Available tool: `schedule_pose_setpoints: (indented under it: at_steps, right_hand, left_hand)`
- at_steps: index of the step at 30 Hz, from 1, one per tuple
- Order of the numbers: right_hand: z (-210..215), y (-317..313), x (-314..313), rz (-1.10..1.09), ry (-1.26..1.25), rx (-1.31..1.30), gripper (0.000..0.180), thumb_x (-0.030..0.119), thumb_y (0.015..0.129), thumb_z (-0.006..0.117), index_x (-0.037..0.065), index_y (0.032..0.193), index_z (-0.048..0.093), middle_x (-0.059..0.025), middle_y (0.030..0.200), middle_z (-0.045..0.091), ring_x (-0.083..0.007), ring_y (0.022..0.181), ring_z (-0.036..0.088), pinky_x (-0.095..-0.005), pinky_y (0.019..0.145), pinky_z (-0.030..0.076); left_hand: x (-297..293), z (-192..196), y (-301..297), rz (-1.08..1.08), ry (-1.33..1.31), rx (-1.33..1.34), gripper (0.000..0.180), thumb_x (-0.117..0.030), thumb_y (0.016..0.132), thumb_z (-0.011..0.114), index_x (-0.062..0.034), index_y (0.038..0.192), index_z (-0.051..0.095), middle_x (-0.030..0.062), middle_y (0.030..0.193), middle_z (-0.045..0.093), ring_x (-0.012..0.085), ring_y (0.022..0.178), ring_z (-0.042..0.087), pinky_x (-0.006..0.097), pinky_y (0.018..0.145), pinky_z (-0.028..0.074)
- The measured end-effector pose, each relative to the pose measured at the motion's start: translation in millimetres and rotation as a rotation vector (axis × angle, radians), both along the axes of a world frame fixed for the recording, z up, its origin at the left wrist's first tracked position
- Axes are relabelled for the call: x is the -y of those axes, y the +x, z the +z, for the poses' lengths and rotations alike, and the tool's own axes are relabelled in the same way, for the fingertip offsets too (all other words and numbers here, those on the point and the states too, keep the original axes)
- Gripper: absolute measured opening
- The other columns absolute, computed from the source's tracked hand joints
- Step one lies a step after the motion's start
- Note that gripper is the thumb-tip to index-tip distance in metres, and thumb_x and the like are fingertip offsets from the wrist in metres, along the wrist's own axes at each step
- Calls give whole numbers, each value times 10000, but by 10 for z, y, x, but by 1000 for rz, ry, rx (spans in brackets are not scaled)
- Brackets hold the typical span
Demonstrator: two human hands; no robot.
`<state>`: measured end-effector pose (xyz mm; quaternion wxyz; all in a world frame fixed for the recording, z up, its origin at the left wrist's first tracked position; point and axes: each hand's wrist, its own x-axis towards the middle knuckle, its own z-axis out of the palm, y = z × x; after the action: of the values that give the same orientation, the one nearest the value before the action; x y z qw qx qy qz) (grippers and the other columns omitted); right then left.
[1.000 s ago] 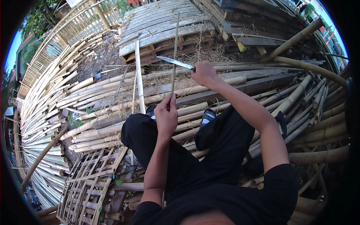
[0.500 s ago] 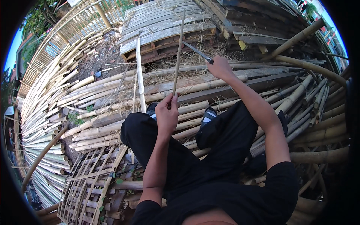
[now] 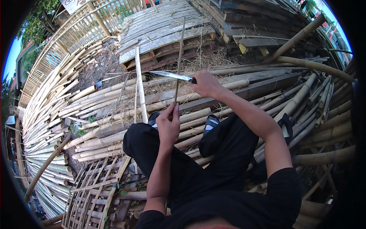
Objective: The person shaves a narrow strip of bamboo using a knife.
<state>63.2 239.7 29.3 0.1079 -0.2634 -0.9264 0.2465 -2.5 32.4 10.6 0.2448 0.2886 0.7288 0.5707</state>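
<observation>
My left hand grips the lower end of a thin bamboo strip, which stands away from me almost upright in the picture. In my right hand is a knife with a dark handle and a long bright blade. The blade points left and crosses the strip a little above my left hand; whether its edge bites into the strip I cannot tell. A wider pale bamboo slat leans to the left of both hands, its lower end by my left shoe.
Bamboo poles lie in rows across the ground and at the left. A wooden pallet lies ahead, with stacked dark boards to its right. A lattice of bamboo strips sits at lower left. A thick pole juts in from the right.
My right hand has moved left and toward me with the knife. Its blade now lies across the strip, lower than before. My left hand keeps its hold on the strip's lower end.
</observation>
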Motion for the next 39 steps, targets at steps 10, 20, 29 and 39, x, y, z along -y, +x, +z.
schedule_pose_setpoints:
  at_steps: [10, 20, 29, 39]
  right_hand:
    - [-97, -33, -216, -186, 33, 112, 303, 286, 832, 608, 2, 888, 697, -217, 858, 682, -378, 845, 666, -458, 806, 528]
    - [-185, -259, -469, -335, -123, 256, 302, 235, 810, 586, -15, 944, 688, -251, 945, 674, -387, 938, 657, -454, 849, 520]
    - [110, 200, -641, -453, -53, 45, 364, 313, 877, 566, -28, 879, 692, -262, 896, 668, -403, 894, 650, -446, 828, 513]
    - [-37, -135, -254, -67, 36, 279, 306, 249, 842, 562, -23, 895, 692, -255, 898, 671, -400, 902, 653, -459, 838, 515]
  left_hand:
    - [92, 101, 75, -17, -23, -106, 255, -113, 964, 576, 5, 1177, 652, -11, 658, 540, 25, 609, 399, 217, 533, 381]
    - [169, 92, 57, -23, -20, -70, 253, -92, 959, 573, 2, 1183, 645, -10, 641, 486, 32, 593, 369, 223, 507, 356]
    - [274, 18, -37, 1, -50, -84, 234, -71, 955, 565, 5, 1156, 657, 0, 624, 527, 28, 571, 376, 227, 482, 350]
    - [319, 174, 82, -44, -121, -214, 235, -69, 950, 576, 7, 1160, 649, 92, 610, 450, 37, 588, 371, 231, 510, 350]
